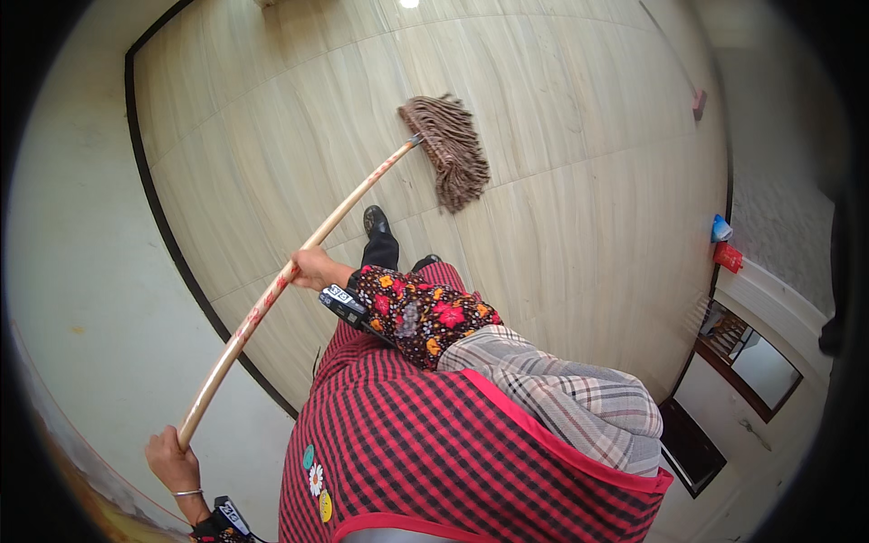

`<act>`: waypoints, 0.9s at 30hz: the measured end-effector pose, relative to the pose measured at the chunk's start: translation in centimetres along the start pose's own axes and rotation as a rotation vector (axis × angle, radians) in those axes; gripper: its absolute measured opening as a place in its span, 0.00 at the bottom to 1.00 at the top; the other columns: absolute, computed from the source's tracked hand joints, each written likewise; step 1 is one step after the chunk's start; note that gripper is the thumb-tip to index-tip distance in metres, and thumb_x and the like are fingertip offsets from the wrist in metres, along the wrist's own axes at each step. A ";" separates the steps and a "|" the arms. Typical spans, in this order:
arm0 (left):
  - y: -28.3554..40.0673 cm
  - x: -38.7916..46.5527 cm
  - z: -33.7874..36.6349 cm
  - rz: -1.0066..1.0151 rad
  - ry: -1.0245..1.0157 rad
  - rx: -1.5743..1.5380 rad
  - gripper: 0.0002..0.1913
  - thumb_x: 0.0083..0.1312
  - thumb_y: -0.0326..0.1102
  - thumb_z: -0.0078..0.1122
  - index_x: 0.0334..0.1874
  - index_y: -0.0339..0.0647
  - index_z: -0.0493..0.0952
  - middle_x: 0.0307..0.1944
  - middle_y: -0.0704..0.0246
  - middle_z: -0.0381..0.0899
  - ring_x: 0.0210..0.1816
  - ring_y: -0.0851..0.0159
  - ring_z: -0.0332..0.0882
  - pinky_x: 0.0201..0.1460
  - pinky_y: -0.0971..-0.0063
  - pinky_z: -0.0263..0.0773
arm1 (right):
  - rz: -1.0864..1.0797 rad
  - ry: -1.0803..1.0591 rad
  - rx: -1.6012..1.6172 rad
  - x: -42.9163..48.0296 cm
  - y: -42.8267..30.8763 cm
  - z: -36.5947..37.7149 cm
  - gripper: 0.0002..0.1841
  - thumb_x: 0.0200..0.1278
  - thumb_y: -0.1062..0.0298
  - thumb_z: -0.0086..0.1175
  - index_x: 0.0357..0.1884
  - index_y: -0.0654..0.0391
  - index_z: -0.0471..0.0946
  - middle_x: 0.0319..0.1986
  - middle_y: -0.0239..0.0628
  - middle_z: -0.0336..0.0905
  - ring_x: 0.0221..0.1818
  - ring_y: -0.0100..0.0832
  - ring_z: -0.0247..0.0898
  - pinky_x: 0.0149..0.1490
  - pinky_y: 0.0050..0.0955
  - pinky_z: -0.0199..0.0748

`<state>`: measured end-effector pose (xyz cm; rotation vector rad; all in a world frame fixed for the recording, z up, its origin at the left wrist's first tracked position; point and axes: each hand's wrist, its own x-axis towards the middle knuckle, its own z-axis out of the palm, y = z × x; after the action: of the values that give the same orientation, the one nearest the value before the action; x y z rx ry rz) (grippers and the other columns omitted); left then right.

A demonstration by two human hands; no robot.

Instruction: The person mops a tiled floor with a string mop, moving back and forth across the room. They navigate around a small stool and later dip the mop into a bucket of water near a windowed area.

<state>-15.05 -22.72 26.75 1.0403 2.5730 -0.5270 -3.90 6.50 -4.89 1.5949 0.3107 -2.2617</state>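
Observation:
A mop with a brown string head (451, 153) lies spread on the tiled floor, its strands fanned out to the right of the handle. The long pale wooden handle (339, 209) bears red writing and slants down to the lower left. Partway along it my right hand (316, 268) is closed around the wood. My left hand (170, 458), with a silver bangle at the wrist, grips the handle near its upper end. The mop head is well ahead of my black shoe (375, 220).
A pale wall with a dark skirting strip (159, 224) runs along the left. At the upper right a thin pole ends in a reddish block (699, 105) on the floor. Blue (722, 229) and red (728, 258) packages stand at the right edge, near a dark-framed opening (753, 360).

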 end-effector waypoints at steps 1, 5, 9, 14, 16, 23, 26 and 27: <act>0.1 -1.0 0.8 -0.106 -0.059 -0.018 0.10 0.40 0.22 0.56 0.20 0.40 0.64 0.18 0.61 0.64 0.24 0.52 0.63 0.26 0.61 0.59 | 0.040 -0.081 -0.138 -0.4 -0.2 -0.8 0.10 0.55 0.74 0.44 0.41 0.62 0.66 0.31 0.43 0.72 0.31 0.35 0.73 0.35 0.33 0.76; -2.4 -5.8 5.5 -0.234 -0.182 -0.077 0.09 0.42 0.23 0.57 0.21 0.41 0.66 0.18 0.60 0.66 0.23 0.51 0.66 0.25 0.58 0.61 | -0.093 -0.308 -0.225 -2.4 -0.9 -5.4 0.18 0.59 0.67 0.44 0.51 0.61 0.63 0.37 0.44 0.74 0.36 0.34 0.74 0.39 0.29 0.75; -6.7 -9.7 9.9 -0.314 -0.207 -0.015 0.06 0.43 0.25 0.56 0.21 0.41 0.68 0.18 0.60 0.68 0.24 0.50 0.68 0.26 0.58 0.63 | -0.256 0.069 -0.162 -3.4 -4.1 -10.5 0.15 0.61 0.70 0.44 0.49 0.63 0.63 0.31 0.43 0.73 0.29 0.30 0.71 0.32 0.25 0.73; -10.2 -11.8 11.2 -0.368 -0.250 0.060 0.05 0.44 0.24 0.54 0.20 0.41 0.68 0.18 0.59 0.70 0.24 0.49 0.68 0.26 0.57 0.64 | -0.328 0.206 0.009 -5.8 -6.2 -16.6 0.15 0.61 0.71 0.43 0.50 0.60 0.63 0.33 0.40 0.73 0.32 0.29 0.70 0.36 0.26 0.72; -11.5 -11.9 10.7 -0.367 -0.265 0.068 0.05 0.43 0.23 0.53 0.19 0.40 0.67 0.17 0.59 0.70 0.24 0.49 0.68 0.25 0.57 0.63 | -0.370 0.308 0.057 -6.7 -5.3 -18.2 0.16 0.61 0.72 0.41 0.51 0.61 0.61 0.33 0.40 0.72 0.32 0.29 0.70 0.37 0.27 0.71; -14.3 -11.8 8.7 -0.332 -0.310 0.198 0.07 0.42 0.21 0.53 0.22 0.40 0.67 0.19 0.60 0.69 0.26 0.50 0.67 0.28 0.58 0.61 | -0.308 0.306 -0.038 -6.7 -4.4 -19.3 0.15 0.61 0.71 0.42 0.50 0.63 0.62 0.34 0.41 0.73 0.32 0.29 0.71 0.36 0.25 0.73; -13.7 -9.8 8.6 -0.302 -0.292 0.197 0.08 0.43 0.22 0.54 0.23 0.40 0.67 0.20 0.61 0.69 0.28 0.51 0.67 0.30 0.60 0.61 | -0.393 0.277 -0.089 -6.3 -7.3 -19.1 0.15 0.61 0.71 0.42 0.50 0.63 0.62 0.33 0.40 0.73 0.33 0.28 0.71 0.36 0.25 0.73; -13.5 -8.7 8.6 -0.290 -0.249 0.189 0.08 0.43 0.22 0.54 0.24 0.40 0.66 0.20 0.61 0.68 0.29 0.51 0.67 0.31 0.60 0.61 | -0.399 0.302 -0.120 -6.2 -8.2 -19.0 0.15 0.61 0.72 0.42 0.50 0.63 0.62 0.33 0.40 0.73 0.33 0.28 0.71 0.36 0.24 0.73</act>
<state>-17.40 -40.79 25.77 0.6073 2.4946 -0.9257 11.02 22.09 -5.77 1.9489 0.8977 -2.2102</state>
